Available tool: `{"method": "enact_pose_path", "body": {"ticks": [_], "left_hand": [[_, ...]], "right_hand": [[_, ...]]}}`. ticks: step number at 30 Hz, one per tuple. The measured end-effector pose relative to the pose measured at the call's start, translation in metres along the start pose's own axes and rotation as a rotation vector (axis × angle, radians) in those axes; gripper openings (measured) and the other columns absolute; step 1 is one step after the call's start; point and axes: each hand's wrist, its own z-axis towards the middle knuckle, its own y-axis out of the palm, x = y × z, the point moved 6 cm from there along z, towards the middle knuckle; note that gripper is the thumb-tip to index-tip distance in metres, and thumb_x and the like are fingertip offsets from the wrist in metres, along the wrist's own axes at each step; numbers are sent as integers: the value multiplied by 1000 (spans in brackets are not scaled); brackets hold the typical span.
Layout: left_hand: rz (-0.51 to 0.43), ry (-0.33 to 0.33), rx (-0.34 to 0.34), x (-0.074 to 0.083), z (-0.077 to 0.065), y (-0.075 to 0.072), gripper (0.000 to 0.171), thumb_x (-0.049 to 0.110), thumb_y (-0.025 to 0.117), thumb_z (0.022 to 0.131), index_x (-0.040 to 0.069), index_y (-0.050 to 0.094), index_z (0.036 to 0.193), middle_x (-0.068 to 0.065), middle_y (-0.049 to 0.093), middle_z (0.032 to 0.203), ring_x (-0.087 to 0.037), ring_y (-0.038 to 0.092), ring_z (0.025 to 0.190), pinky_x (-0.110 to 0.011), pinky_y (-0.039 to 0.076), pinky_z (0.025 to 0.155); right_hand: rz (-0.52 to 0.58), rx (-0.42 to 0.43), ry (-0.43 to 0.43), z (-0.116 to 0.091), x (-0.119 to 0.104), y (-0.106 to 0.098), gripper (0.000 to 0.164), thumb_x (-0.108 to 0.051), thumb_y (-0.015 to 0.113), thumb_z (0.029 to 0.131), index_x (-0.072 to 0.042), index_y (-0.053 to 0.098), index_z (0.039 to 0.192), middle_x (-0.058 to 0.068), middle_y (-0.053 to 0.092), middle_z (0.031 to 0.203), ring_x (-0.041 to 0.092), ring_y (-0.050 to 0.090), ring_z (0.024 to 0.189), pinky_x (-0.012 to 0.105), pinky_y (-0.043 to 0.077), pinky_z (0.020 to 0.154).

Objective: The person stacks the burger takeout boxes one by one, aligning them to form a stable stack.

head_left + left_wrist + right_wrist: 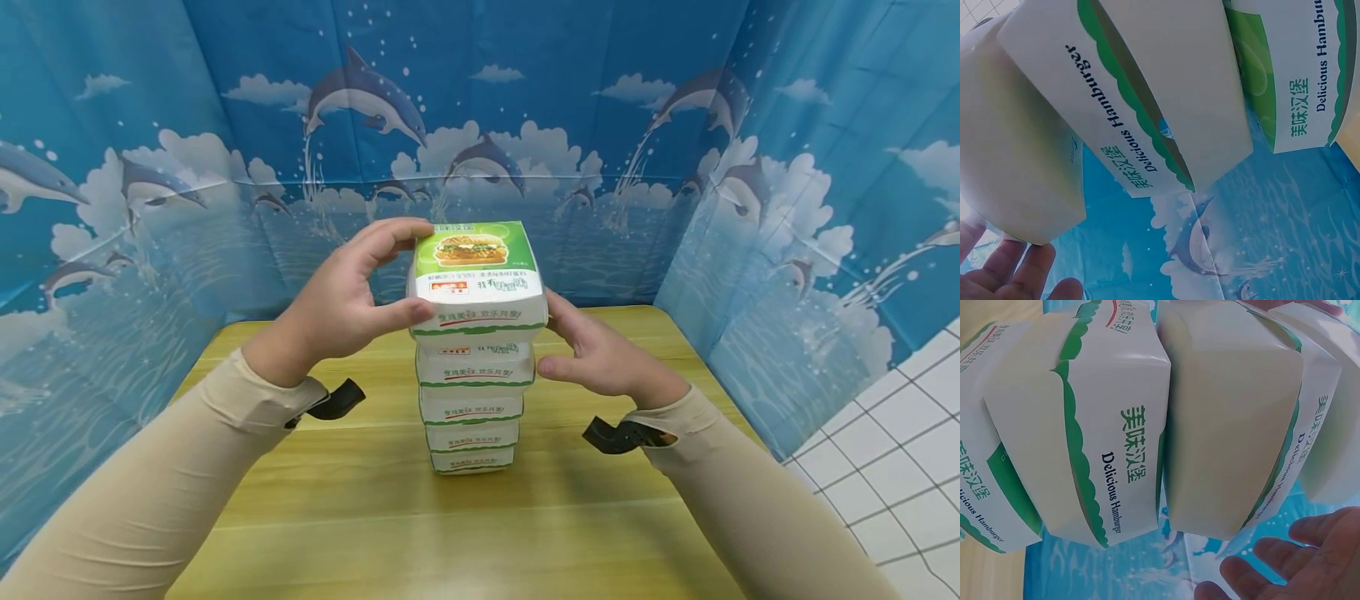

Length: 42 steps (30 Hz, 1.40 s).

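Note:
A tall stack of white burger boxes (471,408) with green scalloped lines stands in the middle of the table. The top burger box (480,287) has a green lid with a burger picture. My left hand (337,296) grips its left side, thumb at the front and fingers at the back; in the left wrist view those fingers (1032,269) touch its lower edge. To the right of the stack is my right hand (600,354), its fingers partly hidden behind the boxes. The right wrist view shows this hand's fingers (1285,556) spread and apart from the boxes.
The wood-grain table (360,533) runs under the stack. A blue dolphin-print curtain (487,100) encloses the back and sides. White tiles (900,450) show at the right. Dark straps (337,400) stick out at both wrists.

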Motion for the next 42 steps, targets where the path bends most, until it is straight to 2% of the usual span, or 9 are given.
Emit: {"method": "enact_pose_path", "body": {"ticks": [5, 16, 30, 37, 42], "left_hand": [[11, -5, -8, -1, 0, 3, 94, 76, 67, 89, 15, 47, 157, 0, 44, 161, -19, 45, 144, -58, 35, 124], [5, -11, -32, -5, 0, 9, 96, 78, 65, 88, 14, 47, 158, -2, 43, 162, -22, 42, 146, -59, 35, 123], [-13, -9, -31, -7, 0, 11, 102, 84, 62, 86, 14, 46, 159, -3, 42, 163, -23, 43, 146, -61, 33, 124], [-14, -15, -33, -8, 0, 10, 102, 84, 61, 86, 15, 46, 159, -3, 42, 164, -23, 44, 144, -62, 34, 122], [-10, -21, -33, -8, 0, 11, 103, 86, 60, 85, 16, 45, 160, -2, 41, 164, -23, 44, 144, -63, 34, 122]], "right_hand": [[1, 11, -9, 1, 0, -1, 95, -56, 67, 100, -33, 8, 171, -5, 13, 177, 25, 20, 163, 70, 26, 124], [15, 14, 30, 0, 0, -1, 96, -51, 69, 100, -36, 5, 170, -6, 14, 177, 24, 22, 162, 68, 25, 126], [5, 23, 9, 3, -4, -1, 94, -52, 68, 101, -35, 6, 170, -4, 20, 175, 27, 34, 156, 67, 31, 121], [0, 25, 28, 4, -3, -1, 91, -50, 66, 103, -36, 6, 170, -4, 17, 176, 28, 31, 157, 69, 31, 121], [4, 24, -2, 6, -4, -1, 88, -48, 65, 104, -34, 8, 170, -1, 24, 174, 27, 38, 153, 69, 34, 119]]}}
